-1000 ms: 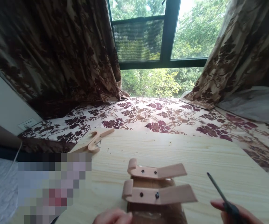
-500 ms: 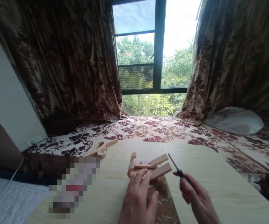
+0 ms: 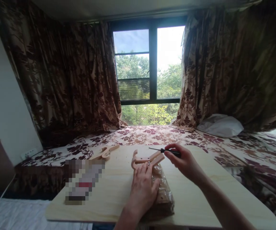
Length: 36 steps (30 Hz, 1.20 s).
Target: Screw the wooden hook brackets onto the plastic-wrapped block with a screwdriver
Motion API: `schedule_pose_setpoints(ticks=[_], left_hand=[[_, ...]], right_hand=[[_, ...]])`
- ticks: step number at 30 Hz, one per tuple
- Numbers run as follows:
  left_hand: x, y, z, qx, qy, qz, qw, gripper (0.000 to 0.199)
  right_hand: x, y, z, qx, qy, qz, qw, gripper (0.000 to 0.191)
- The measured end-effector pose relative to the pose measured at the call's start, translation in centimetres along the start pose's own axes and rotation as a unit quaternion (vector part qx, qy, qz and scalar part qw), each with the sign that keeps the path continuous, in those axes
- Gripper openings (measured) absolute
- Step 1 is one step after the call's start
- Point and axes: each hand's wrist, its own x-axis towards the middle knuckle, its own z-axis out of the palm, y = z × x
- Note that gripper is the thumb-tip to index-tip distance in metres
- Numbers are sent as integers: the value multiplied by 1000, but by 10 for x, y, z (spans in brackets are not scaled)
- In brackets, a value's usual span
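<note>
My right hand [image 3: 180, 159] is closed around the black handle of a screwdriver [image 3: 155, 149], whose thin shaft points left above the wooden pieces. Under it lies a pale wooden hook-shaped piece [image 3: 142, 158] with a curled left end, dark screw holes and two straight arms toward the right. My left hand [image 3: 142, 183] lies flat with fingers stretched out, fingertips touching the near side of the wooden piece. A small screw head [image 3: 149, 163] shows by those fingertips. Beneath the palm is a brown package in shiny clear wrap [image 3: 164, 191], partly covered by the hand.
More curved wooden pieces [image 3: 106, 152] lie at the far left of the light wooden table [image 3: 195, 198]. A pixelated item [image 3: 86, 183] is on the left side. Behind the table, a flowered cloth [image 3: 149, 134] covers a ledge, with a white plastic bag [image 3: 220, 125] at the right.
My right hand has risen and moved inward over the wooden piece, and the screwdriver now points left. My left hand stays at the piece. The camera view has tilted and shows more table.
</note>
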Motion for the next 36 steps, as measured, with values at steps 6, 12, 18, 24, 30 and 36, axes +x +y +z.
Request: schedule_pose_setpoints(ticks=[6, 12, 18, 24, 30, 36], left_hand=[[-1, -2, 1, 1, 8, 8, 1000, 55], [-6, 3, -1, 10, 31, 10, 999, 53], [-7, 3, 0, 25, 26, 9, 999, 51], [-6, 5, 0, 36, 23, -15, 999, 52], [-7, 4, 0, 29, 7, -47, 998, 52], [-20, 11, -4, 40, -10, -46, 998, 52]], right_hand=[[0, 16, 20, 90, 45, 21, 995, 31], [-16, 26, 45, 177, 120, 45, 976, 32], [-34, 28, 52, 215, 132, 61, 966, 32], [-31, 43, 55, 231, 125, 77, 962, 35], [-31, 57, 60, 246, 125, 105, 955, 36], [-45, 47, 60, 227, 125, 110, 960, 37]])
